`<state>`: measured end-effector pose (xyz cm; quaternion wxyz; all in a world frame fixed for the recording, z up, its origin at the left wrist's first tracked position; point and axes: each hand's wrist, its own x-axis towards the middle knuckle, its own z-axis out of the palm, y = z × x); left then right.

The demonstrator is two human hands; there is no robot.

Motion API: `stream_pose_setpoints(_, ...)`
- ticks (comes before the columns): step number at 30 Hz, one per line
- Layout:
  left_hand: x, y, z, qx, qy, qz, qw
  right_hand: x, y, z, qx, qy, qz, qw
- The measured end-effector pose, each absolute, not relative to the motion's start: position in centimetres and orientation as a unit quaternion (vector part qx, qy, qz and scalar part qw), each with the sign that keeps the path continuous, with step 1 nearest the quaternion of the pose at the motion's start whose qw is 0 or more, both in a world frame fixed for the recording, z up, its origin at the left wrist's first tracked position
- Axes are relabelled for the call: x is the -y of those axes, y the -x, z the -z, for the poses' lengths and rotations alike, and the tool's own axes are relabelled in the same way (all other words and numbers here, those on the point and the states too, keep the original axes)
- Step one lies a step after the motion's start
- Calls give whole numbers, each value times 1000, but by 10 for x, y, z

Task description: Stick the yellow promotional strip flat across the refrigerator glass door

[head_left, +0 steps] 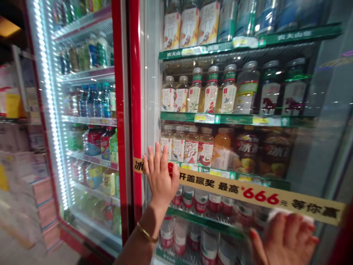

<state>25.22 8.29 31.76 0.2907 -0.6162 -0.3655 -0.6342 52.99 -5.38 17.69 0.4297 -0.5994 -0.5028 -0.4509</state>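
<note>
My left hand point(159, 176) lies flat against the glass door point(317, 110) of a drinks fridge, fingers spread, a gold bangle point(147, 232) on its wrist. It touches a yellow printed promotional strip point(261, 197) running across the glass. My right hand point(286, 241) presses a white cloth point(289, 214) to the same door at the lower right, and most of the cloth is hidden under the fingers. Behind the glass, bottled teas point(195, 95) stand on green-edged shelves.
A red door frame point(135, 73) divides this door from a second glass door point(88, 110) on the left, which has bright LED strips and shelves of bottled drinks. Stacked cartons point(16, 147) stand farther left, beside the tiled floor point(27, 252).
</note>
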Motion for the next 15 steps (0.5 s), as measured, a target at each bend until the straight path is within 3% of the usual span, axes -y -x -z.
stream_pose_setpoints(3,-84,-252,-318,361,617,638,286,44,-510,-225,450,616,447,468)
stream_pose_setpoints(9,-85,-251,-319,346,620,643,289,35,-465,-163,675,415,551,260)
stream_pose_setpoints(11,-85,-250,-319,347,621,641,289,47,-491,-159,639,459,547,287)
stream_pose_setpoints(15,-84,-251,-319,349,622,639,288,59,-533,-217,464,620,444,451)
